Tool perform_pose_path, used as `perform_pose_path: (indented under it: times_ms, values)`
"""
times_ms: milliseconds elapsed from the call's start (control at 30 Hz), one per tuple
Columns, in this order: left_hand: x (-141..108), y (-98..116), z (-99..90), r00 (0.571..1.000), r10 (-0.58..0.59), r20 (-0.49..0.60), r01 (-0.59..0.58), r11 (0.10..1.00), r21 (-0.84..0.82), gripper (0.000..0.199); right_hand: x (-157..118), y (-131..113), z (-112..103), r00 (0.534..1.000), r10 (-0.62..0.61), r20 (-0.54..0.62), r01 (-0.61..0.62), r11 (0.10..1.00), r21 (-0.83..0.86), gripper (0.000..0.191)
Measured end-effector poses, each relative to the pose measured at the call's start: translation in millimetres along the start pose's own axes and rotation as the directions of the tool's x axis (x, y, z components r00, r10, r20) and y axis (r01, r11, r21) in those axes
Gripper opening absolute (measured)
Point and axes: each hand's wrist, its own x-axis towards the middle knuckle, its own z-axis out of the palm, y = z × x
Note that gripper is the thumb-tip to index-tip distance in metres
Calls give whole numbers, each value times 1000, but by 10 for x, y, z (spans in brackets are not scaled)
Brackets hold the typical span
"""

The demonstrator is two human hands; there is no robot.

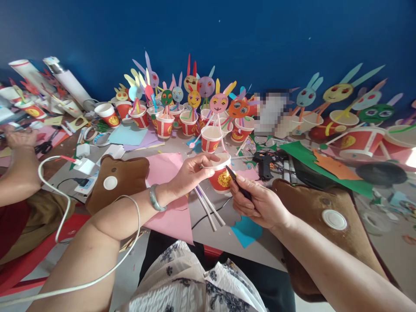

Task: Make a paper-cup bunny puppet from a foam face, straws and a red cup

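My left hand [196, 171] pinches the rim of a red and white paper cup [221, 178] with a yellow print, its fingers reaching over the opening. In my right hand [256, 201] is a slim black pointed tool [240, 185]; its tip touches or lies very close to the cup's right side near the rim. Whether it is a knife or scissors I cannot tell. Two pale paper sticks [209, 208] lie on the table just below the cup. Behind it stands another cup [212, 138] carrying a pink rabbit-faced figure [219, 104].
Several cups with paper animal figures line the blue wall [208, 30]. Pink paper [172, 216], a blue scrap [247, 232] and a black glue gun [264, 164] lie close by. Brown cushions [338, 247] flank me. A white cable [138, 225] crosses my left arm. A co-worker's hand [22, 138] is at left.
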Motion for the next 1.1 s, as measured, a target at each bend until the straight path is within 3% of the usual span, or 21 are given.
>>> perform_pose_path:
  times_ms: [367,633,967,1100]
  values:
    - [12,-3,-40,997,7,71,-4,999,-32,21,-4,-30,33,999,-18,-47,14,996,-84,39]
    - [28,-24,-74,993,-72,96,78,995,-60,22,-6,-26,26,1000,-14,0,14,998,-67,41]
    - [32,-48,-86,997,-25,70,27,999,-27,21,-22,-61,43,1000,8,-28,-11,994,-107,41]
    - [71,-65,-142,993,-45,108,52,997,-61,17,-24,-87,40,1000,17,-25,-20,994,-109,40]
